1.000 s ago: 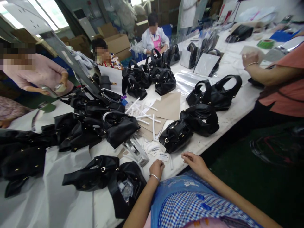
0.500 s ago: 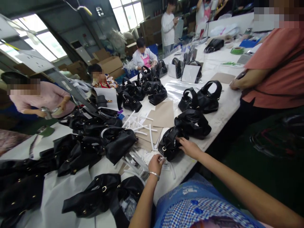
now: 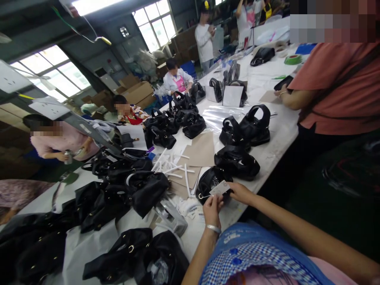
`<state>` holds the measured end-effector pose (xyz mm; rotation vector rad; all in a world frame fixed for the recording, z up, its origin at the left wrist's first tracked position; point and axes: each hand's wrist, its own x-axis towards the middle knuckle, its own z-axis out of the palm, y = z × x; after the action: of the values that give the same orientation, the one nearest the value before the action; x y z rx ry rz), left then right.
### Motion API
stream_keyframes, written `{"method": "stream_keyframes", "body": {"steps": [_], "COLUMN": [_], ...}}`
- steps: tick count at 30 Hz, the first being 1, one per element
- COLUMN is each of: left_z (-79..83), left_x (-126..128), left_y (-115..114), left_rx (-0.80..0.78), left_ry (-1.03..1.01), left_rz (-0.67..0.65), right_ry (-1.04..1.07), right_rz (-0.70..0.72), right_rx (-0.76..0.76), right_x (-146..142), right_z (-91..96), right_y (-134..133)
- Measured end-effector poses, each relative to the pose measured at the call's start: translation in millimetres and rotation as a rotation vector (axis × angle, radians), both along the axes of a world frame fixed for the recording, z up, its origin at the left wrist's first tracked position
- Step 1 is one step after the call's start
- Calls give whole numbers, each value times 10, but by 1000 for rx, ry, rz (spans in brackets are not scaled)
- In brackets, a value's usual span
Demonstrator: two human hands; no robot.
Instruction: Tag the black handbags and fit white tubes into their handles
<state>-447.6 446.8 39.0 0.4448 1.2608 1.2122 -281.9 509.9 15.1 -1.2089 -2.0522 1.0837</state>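
A small black handbag (image 3: 211, 178) with a gold ring stands on the table in front of me, clear plastic showing in its opening. Over its front is a white hang tag (image 3: 219, 187), joined by a thin string towards the ring. My left hand (image 3: 213, 209), with a silver bracelet on the wrist, is closed and pinches the lower edge of this tag. At the tag's right end, beside the bag, my right hand (image 3: 241, 194) is closed with its fingertips on the tag; they are partly hidden.
Behind the bag lie white tubes (image 3: 186, 180) and brown card sheets (image 3: 203, 148). More black handbags stand to the right (image 3: 237, 162) and crowd the left (image 3: 148, 190). A person in a coral top (image 3: 341, 87) stands at the table's right edge. Other people are across the table.
My left hand has moved right and up, bringing the white tag into view over the bag. My right hand has shifted from the bag's opening to the tag's end. The view has shifted.
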Motion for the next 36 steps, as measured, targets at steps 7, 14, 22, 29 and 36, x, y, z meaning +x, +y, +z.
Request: {"method": "stream_keyframes", "body": {"steps": [7, 14, 22, 29, 36], "left_z": [-53, 74, 108, 380, 622], "left_x": [38, 94, 111, 116, 64], "left_y": [100, 189, 223, 85, 172], "left_rx": [-2, -55, -156, -123, 161], "left_ry": [614, 1074, 1539, 1614, 1511], "left_rz": [99, -131, -341, -613, -657], "right_ry": [13, -102, -283, -307, -357], "right_rz": [122, 199, 235, 296, 362], "right_rx": [7, 38, 222, 306, 303], "right_x": [23, 160, 45, -2, -105], "right_z": [98, 89, -182, -174, -173], "right_y": [22, 12, 17, 92, 149]}}
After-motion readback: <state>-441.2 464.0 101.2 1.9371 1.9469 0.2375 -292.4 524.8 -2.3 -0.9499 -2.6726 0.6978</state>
